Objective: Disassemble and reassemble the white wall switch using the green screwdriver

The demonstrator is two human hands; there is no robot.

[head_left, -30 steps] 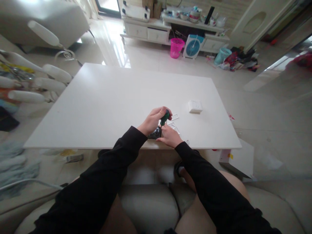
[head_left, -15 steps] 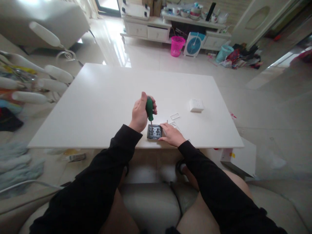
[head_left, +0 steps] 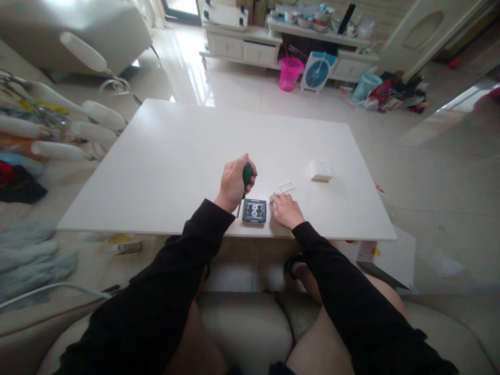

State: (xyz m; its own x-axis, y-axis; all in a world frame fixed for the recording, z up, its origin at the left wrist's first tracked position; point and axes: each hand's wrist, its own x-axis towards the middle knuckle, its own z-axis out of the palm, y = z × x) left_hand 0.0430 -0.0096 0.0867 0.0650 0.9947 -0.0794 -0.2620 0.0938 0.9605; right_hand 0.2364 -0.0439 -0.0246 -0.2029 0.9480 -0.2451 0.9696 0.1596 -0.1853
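Observation:
In my left hand (head_left: pixel 233 182) is a screwdriver with a green handle (head_left: pixel 247 176); my fingers wrap the handle, and its metal shaft (head_left: pixel 238 209) points down just left of a dark square socket plate (head_left: pixel 254 211). The plate lies flat near the table's front edge, its back side with metal parts facing up. My right hand (head_left: pixel 287 209) is to the right of the plate, apart from it. Its fingers are bent onto a thin white frame (head_left: pixel 271 204), mostly hidden under the hand. A small thin upright piece shows by the fingertips.
On the white table (head_left: pixel 187 156), a thin rectangular white frame (head_left: pixel 286 186) lies beyond my right hand. A white socket box (head_left: pixel 321 170) stands further right. Across the floor are a pink basket (head_left: pixel 290 74), a blue fan (head_left: pixel 317 72) and a cabinet (head_left: pixel 226 44).
The screwdriver tip has come off the socket plate and moved to its left side. My right hand has let go of the plate and shifted right, onto the white frame.

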